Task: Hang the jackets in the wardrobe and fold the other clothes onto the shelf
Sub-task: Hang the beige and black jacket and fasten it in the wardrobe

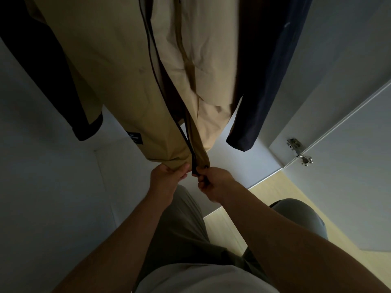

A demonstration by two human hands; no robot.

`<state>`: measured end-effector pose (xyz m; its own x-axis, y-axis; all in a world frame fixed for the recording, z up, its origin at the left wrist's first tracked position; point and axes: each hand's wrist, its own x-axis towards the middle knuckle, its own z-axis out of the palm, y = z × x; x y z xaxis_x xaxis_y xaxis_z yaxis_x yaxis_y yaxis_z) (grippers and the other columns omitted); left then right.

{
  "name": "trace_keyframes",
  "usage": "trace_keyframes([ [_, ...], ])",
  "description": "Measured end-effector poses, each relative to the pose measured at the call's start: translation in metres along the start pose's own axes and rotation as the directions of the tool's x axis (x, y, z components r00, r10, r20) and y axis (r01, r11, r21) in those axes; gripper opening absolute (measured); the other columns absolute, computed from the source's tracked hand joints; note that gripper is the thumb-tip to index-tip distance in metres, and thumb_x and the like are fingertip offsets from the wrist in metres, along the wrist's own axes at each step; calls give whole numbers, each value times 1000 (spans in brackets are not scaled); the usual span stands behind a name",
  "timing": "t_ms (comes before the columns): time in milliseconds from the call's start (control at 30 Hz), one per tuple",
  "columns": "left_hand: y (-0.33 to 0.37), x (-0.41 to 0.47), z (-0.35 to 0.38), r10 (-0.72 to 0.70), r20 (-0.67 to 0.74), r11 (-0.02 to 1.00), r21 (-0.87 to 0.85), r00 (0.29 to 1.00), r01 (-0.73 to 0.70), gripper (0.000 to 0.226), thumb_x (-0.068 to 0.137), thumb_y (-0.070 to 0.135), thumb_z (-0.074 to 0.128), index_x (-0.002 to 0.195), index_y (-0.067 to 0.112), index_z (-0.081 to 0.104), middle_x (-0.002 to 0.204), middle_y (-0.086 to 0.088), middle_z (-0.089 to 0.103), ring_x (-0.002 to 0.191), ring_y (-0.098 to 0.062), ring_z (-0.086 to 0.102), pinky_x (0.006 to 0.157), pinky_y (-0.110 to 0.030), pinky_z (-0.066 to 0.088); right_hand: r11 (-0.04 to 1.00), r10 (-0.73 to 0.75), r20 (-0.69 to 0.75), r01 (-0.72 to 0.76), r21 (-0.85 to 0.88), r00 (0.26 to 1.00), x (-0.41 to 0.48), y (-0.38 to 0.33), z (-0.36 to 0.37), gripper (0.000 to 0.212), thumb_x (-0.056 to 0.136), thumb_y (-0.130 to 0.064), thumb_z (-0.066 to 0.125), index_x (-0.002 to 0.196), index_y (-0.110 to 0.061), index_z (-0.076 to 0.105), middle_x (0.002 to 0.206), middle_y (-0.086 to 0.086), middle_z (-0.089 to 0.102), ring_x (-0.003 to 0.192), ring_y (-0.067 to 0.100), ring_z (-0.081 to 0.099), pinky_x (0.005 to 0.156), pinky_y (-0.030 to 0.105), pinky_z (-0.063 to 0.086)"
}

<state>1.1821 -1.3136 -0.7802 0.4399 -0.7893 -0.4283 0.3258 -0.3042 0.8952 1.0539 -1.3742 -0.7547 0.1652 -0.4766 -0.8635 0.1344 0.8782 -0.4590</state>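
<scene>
You cannot see how the tan jacket (118, 81), the navy jacket (264, 92) or the black garment (40, 66) are hung, since the top edge cuts all three off. The print on the dark label (134, 138) near the tan hem is too small to read. Your left hand (167, 176) buries its fingertips in the hem it grips, and your right hand (213, 182) covers the bottom end of the zipper (191, 157) it pinches, so whether the two sides are joined there cannot be told.

I see one label only — a small dark patch (134, 138) sewn near the hem of the tan jacket (118, 81); its pale lettering is too blurred to read.
</scene>
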Motion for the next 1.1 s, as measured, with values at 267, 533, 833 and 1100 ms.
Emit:
trace_keyframes([
  [267, 3, -1, -2, 200, -76, 937, 306, 977, -168, 13, 79, 21, 83, 77, 20, 71, 74, 5, 71, 66, 3, 65, 58, -7, 47, 1000, -22, -53, 21, -20, 998, 8, -2, 8, 5, 91, -3, 68, 92, 1, 64, 84, 14, 71, 43, 6, 51, 42, 21, 45],
  [533, 3, 0, 1, 205, -26, 909, 377, 978, -180, 12, 77, 20, 86, 76, 16, 74, 62, 11, 69, 60, 4, 63, 55, -8, 45, 999, -45, -110, 43, -23, 993, 11, -3, 9, 7, 87, 0, 70, 88, 1, 64, 72, 13, 70, 38, 7, 53, 42, 22, 47],
  [833, 5, 3, -5, 208, -20, 879, 442, 978, -178, 15, 79, 18, 84, 84, 9, 73, 74, 2, 70, 61, 4, 62, 57, -8, 45, 999, 9, -11, -8, 32, 1000, 11, 1, 7, 2, 89, 5, 65, 89, 4, 64, 63, 12, 69, 38, 6, 51, 40, 20, 46],
  [1100, 7, 4, -11, 218, -3, 832, 524, 976, -184, 35, 76, 19, 86, 61, 1, 61, 48, 6, 52, 44, -1, 45, 46, -16, 37, 991, 15, 54, -22, 135, 998, 7, -5, 9, 11, 92, 5, 62, 102, 2, 62, 73, 15, 70, 37, 6, 48, 38, 18, 43],
])
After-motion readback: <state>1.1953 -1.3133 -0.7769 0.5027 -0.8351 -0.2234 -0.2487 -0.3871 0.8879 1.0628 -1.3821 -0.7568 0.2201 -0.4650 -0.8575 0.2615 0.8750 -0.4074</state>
